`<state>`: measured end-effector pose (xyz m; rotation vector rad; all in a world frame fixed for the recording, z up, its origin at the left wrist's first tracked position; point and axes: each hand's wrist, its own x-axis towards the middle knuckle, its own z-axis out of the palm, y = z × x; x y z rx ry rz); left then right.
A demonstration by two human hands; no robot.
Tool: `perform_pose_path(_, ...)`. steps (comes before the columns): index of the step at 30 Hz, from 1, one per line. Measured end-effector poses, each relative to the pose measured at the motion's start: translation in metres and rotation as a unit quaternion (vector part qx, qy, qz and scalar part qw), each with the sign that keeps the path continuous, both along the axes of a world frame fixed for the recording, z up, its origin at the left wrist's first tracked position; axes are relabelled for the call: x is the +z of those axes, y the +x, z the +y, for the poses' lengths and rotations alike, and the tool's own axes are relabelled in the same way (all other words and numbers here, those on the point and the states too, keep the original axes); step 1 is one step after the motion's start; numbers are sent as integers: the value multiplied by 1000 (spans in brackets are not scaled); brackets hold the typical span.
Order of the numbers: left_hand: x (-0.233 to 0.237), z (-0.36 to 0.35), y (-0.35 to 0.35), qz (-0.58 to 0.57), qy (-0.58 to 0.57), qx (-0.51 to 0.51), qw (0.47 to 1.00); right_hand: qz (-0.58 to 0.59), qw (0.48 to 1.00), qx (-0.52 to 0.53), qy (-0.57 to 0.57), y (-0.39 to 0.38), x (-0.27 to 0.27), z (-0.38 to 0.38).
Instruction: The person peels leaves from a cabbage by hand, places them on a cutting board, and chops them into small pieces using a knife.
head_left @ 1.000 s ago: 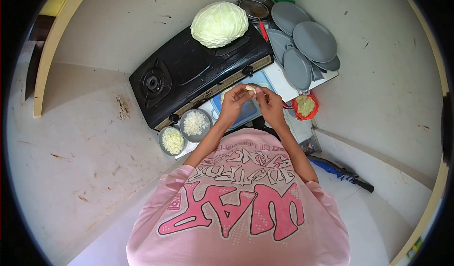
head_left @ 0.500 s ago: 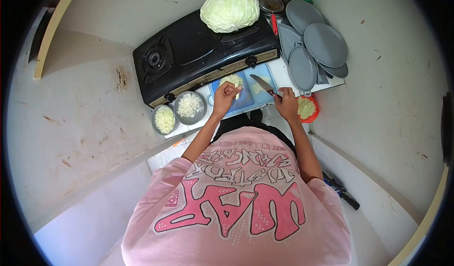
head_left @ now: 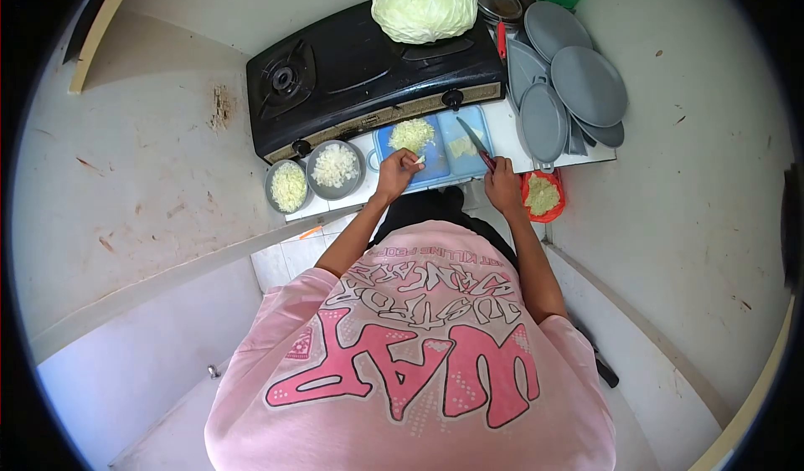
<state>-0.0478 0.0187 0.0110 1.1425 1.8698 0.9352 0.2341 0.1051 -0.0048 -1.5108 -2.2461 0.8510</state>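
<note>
On the blue cutting board (head_left: 434, 169) lies a heap of chopped cabbage (head_left: 412, 135). Just in front of that heap, my left hand (head_left: 398, 175) is closed, its fingertips pinching a small pale cabbage piece (head_left: 420, 160). My right hand (head_left: 502, 186) grips the dark handle of a knife (head_left: 474, 136), whose blade points up and left over the board's lighter right side. Close to the blade, a flat pale cabbage leaf piece (head_left: 461, 147) rests on that side.
Behind the board stands a black gas stove (head_left: 335, 77) with a whole cabbage (head_left: 425, 6) on it. Two grey bowls hold chopped white pieces (head_left: 335, 166) and shredded cabbage (head_left: 289, 187). Grey plates (head_left: 589, 86) sit at right, above a red bag (head_left: 559, 207) with chopped bits.
My left hand has drawn back from the chopped heap, leaving more of it visible. The knife has swung to a steeper angle, and my right hand is slightly lower. The view has shifted a little.
</note>
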Motion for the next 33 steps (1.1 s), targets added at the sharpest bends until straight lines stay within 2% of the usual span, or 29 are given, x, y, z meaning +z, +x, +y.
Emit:
perform_pose_path(4, -4, -1, 1, 96, 61, -58, 992, 90, 996, 1, 15, 9, 8, -13)
perform_pose_path(7, -6, -1, 6, 244, 129, -91, 957, 118, 993, 3, 7, 10, 15, -24)
perform_pose_path(10, -11, -1, 9, 254, 123, -84, 956, 134, 990, -6, -43, 12, 19, -35)
perform_pose_path(13, -17, 0, 10, 115, 40, -70, 990, 149, 984, -11, -93, 10, 20, -44)
perform_pose_path(16, -14, -3, 11, 119, 34, -74, 990, 158, 982, -7, -106, 7, 18, -52)
perform_pose_path(22, -17, -10, 12, 199, 133, -102, 965, 144, 981, 33, -126, -6, 19, -63)
perform_pose_path(25, -15, -10, 12, 207, 108, -116, 965, 130, 978, 57, -150, -11, 19, -62)
perform_pose_path(27, -15, -7, 15, 186, 94, -90, 974, 115, 971, 73, -195, -11, 18, -60)
perform_pose_path(33, -20, -7, 18, 115, 82, -28, 990, 40, 980, 120, -154, -18, 12, -65)
